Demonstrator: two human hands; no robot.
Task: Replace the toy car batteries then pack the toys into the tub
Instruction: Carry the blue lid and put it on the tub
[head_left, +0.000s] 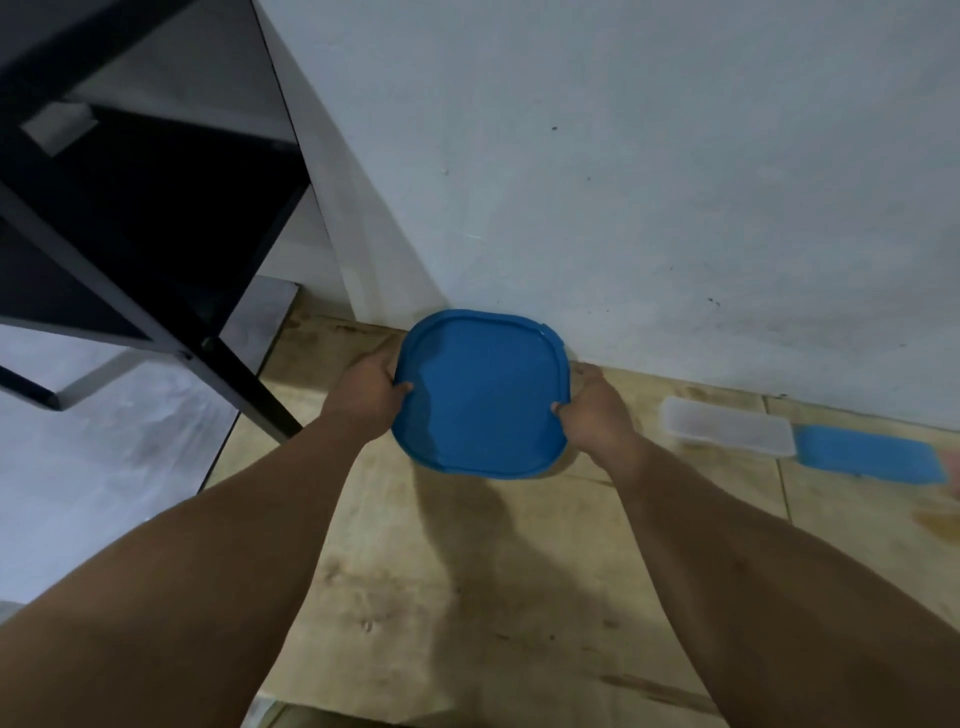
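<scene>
A rounded square tub with a blue lid (480, 392) is in the middle of the view, close to the white wall and above the tan floor. My left hand (366, 389) grips its left edge, thumb over the lid's rim. My right hand (595, 408) grips the right edge the same way. Only the lid shows; the tub's body under it is hidden. No toy car or batteries are in sight.
A small clear container (727, 426) lies on the floor at the right, beside a flat blue lid (872, 454). A black-framed table (156, 291) stands at the left, one leg reaching the floor near my left forearm. The white wall (649, 182) runs just behind the tub.
</scene>
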